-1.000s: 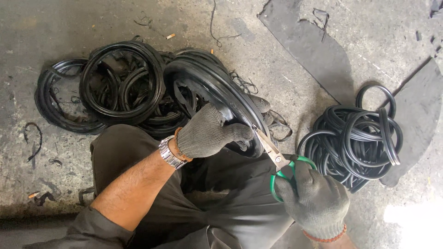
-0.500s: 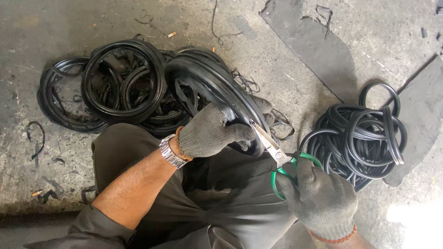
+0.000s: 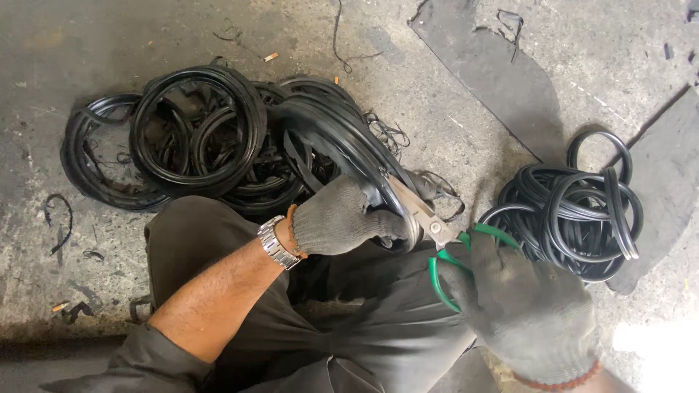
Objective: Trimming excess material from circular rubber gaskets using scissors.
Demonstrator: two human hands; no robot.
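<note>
The left hand (image 3: 338, 218), in a grey knit glove, is closed around a black rubber ring (image 3: 342, 138) and holds it just above the lap. The right hand (image 3: 524, 309), gloved too, grips the green handles of the scissors (image 3: 437, 233); its fingers are curled through the loops, and the metal blades lie against the ring beside the left hand. Behind the ring is a pile of black rubber rings (image 3: 196, 138) on the concrete floor (image 3: 145, 36). To the right lies a bundle of thinner black loops (image 3: 575, 211).
</note>
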